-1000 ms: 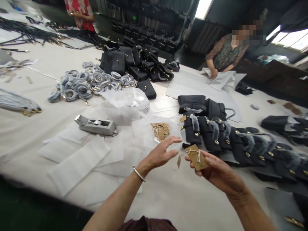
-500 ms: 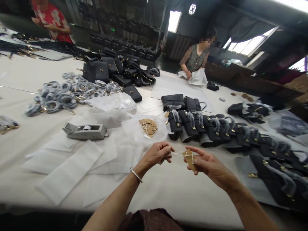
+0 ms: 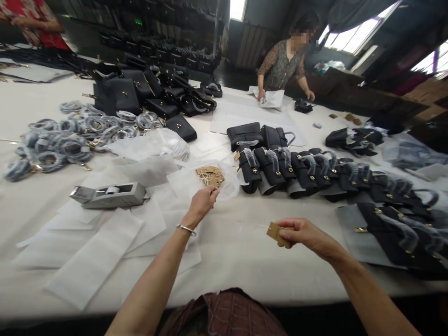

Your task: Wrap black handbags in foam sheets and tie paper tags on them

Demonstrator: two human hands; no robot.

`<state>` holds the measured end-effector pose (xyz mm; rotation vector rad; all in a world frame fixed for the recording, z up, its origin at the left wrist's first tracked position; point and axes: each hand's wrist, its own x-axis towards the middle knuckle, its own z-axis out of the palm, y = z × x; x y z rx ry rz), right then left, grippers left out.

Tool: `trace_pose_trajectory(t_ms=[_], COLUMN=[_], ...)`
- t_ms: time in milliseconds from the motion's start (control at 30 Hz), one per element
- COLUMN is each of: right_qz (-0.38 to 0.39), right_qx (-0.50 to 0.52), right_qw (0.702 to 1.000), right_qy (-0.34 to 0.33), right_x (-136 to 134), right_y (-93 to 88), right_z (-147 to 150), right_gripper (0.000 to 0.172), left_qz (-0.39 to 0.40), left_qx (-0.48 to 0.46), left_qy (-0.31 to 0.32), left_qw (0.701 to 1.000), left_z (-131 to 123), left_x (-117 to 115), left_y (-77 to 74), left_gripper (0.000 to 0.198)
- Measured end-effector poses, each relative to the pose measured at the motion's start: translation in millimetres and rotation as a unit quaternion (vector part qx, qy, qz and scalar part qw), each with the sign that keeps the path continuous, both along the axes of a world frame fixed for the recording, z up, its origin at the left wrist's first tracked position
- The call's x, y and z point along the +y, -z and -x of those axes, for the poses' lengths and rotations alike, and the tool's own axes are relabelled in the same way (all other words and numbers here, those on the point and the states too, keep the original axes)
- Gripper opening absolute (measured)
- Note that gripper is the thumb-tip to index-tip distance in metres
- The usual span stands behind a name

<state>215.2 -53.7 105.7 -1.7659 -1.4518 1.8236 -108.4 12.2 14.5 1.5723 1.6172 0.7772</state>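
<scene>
My right hand (image 3: 304, 235) pinches a brown paper hang tag (image 3: 276, 233) between thumb and fingers, above the bare cloth in front of me. A short white string sticks out from the tag's left side. My left hand (image 3: 204, 201) is at the near edge of a pile of brown hang tags (image 3: 210, 176) with white strings, which lies on a translucent plastic bag (image 3: 182, 184). Its fingers are closed together, and what they hold, if anything, is hidden. The nearest black handbag (image 3: 249, 168) in the row has a brown tag at its side.
Left lie a grey tape dispenser (image 3: 111, 195), white foam sheets (image 3: 94, 256) and wrapped coiled straps (image 3: 70, 140). Black bags (image 3: 119, 95) are heaped behind. A row of handbags (image 3: 308, 170) runs along the right. Across the table a person (image 3: 283, 65) handles white sheeting; another stands far left.
My left hand has moved away from the right hand's tag, forward and left to the tag pile. My right hand still holds its tag. The person opposite has moved one hand toward a black item.
</scene>
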Motion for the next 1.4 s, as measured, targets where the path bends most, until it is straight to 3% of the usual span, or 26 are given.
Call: trace_pose_trajectory(t_ms=[100, 167, 267, 333, 367, 433, 500, 533, 600, 733, 867, 1033, 1133, 1233, 1400], right_qz=[0.019, 0.031, 0.040, 0.047, 0.051, 0.054, 0.051, 0.048, 0.043, 0.045, 0.039, -0.036, -0.128, -0.203, -0.249], right_qx=[0.029, 0.047, 0.069, 0.081, 0.088, 0.101, 0.106, 0.106, 0.106, 0.135, 0.155, 0.137, 0.037, -0.056, -0.103], right_qw=[0.998, 0.994, 0.989, 0.987, 0.986, 0.984, 0.984, 0.984, 0.982, 0.970, 0.963, 0.968, 0.973, 0.957, 0.929], right_qy=[0.059, 0.095, 0.127, 0.133, 0.134, 0.133, 0.134, 0.137, 0.151, 0.199, 0.217, 0.209, 0.189, 0.201, 0.252], right_x=[4, 5, 7, 6, 5, 4, 3, 3, 1, -5, -19, -40, -51, -62, -77], right_y=[7.9, 11.9, 13.1, 9.9, 7.4, 1.3, -5.1, -8.0, -12.7, -16.2, -14.0, -10.5, -9.2, -7.7, -4.5], right_z=[-7, -10, -9, -5, -3, 2, 7, 8, 9, 6, 5, -2, -6, -6, -5], right_gripper=[0.045, 0.042, 0.041, 0.042, 0.044, 0.046, 0.047, 0.048, 0.048, 0.048, 0.043, 0.054, 0.052, 0.046, 0.042], left_qz=[-0.039, -0.072, -0.090, -0.007, 0.057, 0.163, 0.203, 0.196, 0.148, 0.005, -0.088, 0.013, 0.056, 0.075, 0.085], left_qx=[0.126, 0.141, 0.039, -0.116, -0.201, -0.339, -0.422, -0.443, -0.438, -0.298, -0.209, -0.234, -0.268, -0.285, -0.283], left_qy=[-0.026, -0.018, 0.040, 0.129, 0.185, 0.289, 0.341, 0.343, 0.321, 0.294, 0.265, 0.179, 0.179, 0.196, 0.210], left_qw=[0.991, 0.987, 0.994, 0.985, 0.960, 0.880, 0.815, 0.805, 0.826, 0.908, 0.937, 0.956, 0.945, 0.935, 0.932], left_z=[14, 14, -6, -32, -47, -76, -98, -106, -114, -112, -112, -120, -125, -130, -140], left_x=[28, 38, 34, 17, 7, -14, -29, -34, -40, -45, -53, -63, -69, -76, -86], left_y=[2.7, 1.7, -5.8, -14.3, -18.7, -25.9, -29.3, -29.7, -29.4, -31.6, -38.8, -48.2, -50.9, -51.4, -52.4], left_gripper=[0.016, 0.019, 0.025, 0.030, 0.036, 0.050, 0.056, 0.056, 0.055, 0.047, 0.018, 0.021, 0.023, 0.026, 0.028])
